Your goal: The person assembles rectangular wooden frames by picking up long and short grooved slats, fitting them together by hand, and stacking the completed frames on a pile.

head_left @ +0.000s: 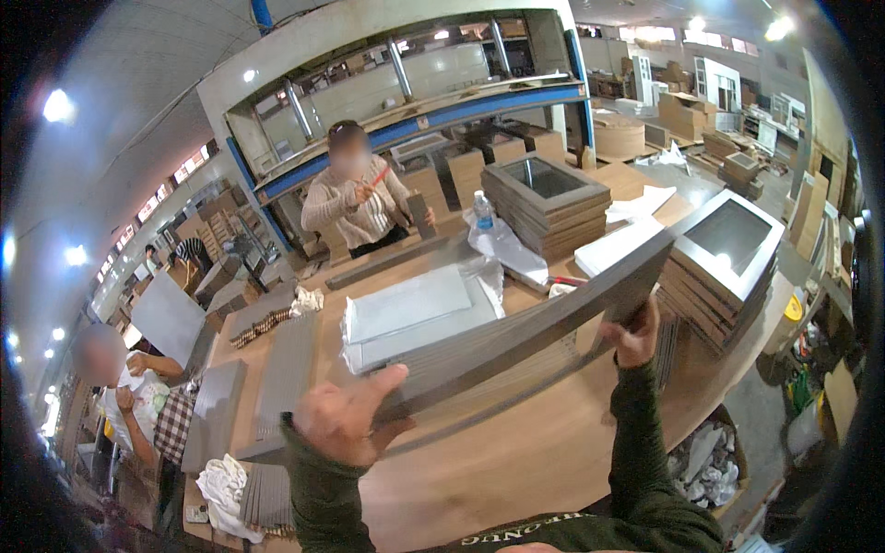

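A long grey board (525, 339) is held up across the table in front of me, its right end raised higher than its left. My left hand (343, 417) grips the left end, thumb on top. At the other end, the fingers of my right hand (634, 337) are closed round the lower edge. Behind the board lie pale flat panels (415, 304) on white wrapping. Grey strips (288, 369) are laid out left of them. Close to my right hand stands a stack of grey framed panels (678, 267); another framed stack (553, 207) sits farther back.
The wooden table (442, 488) carries a water bottle (482, 210), a red-handled tool (566, 280) and a white cloth (224, 493). Across it a person (359, 198) holds a red tool; another person (138, 387) is at left. A scrap bin (710, 461) stands at lower right.
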Action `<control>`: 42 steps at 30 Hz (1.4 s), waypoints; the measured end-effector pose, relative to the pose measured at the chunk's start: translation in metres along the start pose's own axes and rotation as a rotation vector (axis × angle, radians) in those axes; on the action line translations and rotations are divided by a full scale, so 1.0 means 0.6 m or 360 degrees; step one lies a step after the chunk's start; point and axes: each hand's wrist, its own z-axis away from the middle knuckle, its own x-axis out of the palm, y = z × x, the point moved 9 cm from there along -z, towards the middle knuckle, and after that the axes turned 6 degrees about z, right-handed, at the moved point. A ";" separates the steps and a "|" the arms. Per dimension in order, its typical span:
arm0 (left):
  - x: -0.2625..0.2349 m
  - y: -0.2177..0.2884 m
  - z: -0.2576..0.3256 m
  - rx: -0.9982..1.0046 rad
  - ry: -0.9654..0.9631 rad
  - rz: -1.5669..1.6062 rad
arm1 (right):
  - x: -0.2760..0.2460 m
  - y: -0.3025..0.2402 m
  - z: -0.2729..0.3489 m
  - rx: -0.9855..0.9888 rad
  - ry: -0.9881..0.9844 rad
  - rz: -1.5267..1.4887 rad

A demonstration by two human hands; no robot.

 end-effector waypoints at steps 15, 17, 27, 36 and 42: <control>0.291 -0.025 0.053 -0.0240 -0.0766 0.0085 | -0.105 0.230 0.293 0.0834 0.0109 0.0275; 0.252 -0.031 0.066 -0.0147 -0.0648 0.0341 | -0.089 0.227 0.307 0.0816 -0.0078 0.0014; 0.131 -0.152 0.226 -0.0610 -0.0266 -0.0135 | -0.147 0.221 0.253 0.0389 0.0388 0.0520; 0.127 -0.129 0.195 -0.0379 -0.0153 -0.0030 | -0.212 0.448 0.188 0.0518 -0.0066 0.0454; -0.012 -0.116 0.142 -0.0305 0.0085 -0.0046 | -0.063 0.150 0.046 0.0097 -0.0034 0.0078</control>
